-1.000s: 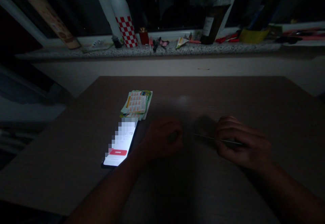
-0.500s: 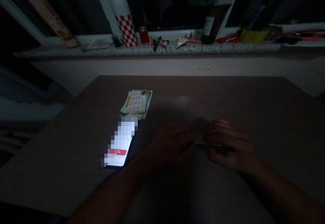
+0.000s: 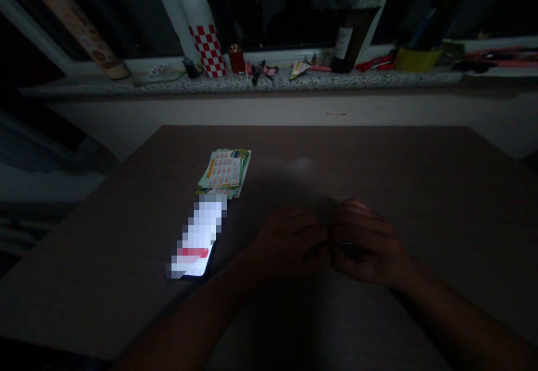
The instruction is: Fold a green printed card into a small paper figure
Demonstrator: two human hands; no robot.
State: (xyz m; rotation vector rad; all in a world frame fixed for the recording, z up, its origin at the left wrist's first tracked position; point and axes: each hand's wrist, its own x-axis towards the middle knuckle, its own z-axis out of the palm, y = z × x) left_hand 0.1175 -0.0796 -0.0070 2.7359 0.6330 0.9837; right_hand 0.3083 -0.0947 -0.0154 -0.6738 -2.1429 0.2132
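In dim light my left hand [image 3: 292, 242] and my right hand [image 3: 363, 242] rest on the brown table [image 3: 399, 163], knuckles almost touching. Both are curled closed. A thin flat thing, perhaps a card seen edge-on, lies mostly hidden under the fingers of my right hand, and my left hand's fingertips meet it at its left end. To the left of my left hand a lit phone [image 3: 196, 239] lies face up. A stack of green and orange printed cards [image 3: 226, 171] sits just beyond the phone.
A stone windowsill [image 3: 252, 82] runs along the back with a red-and-white checked bottle [image 3: 204, 35], a small red jar [image 3: 236, 58], a dark wine bottle [image 3: 351, 32], a leaning tube [image 3: 75, 23] and scattered small items.
My right hand slid left with the thin flat thing and my left hand moved right, so the two hands have come together; the flat thing is now almost fully covered.
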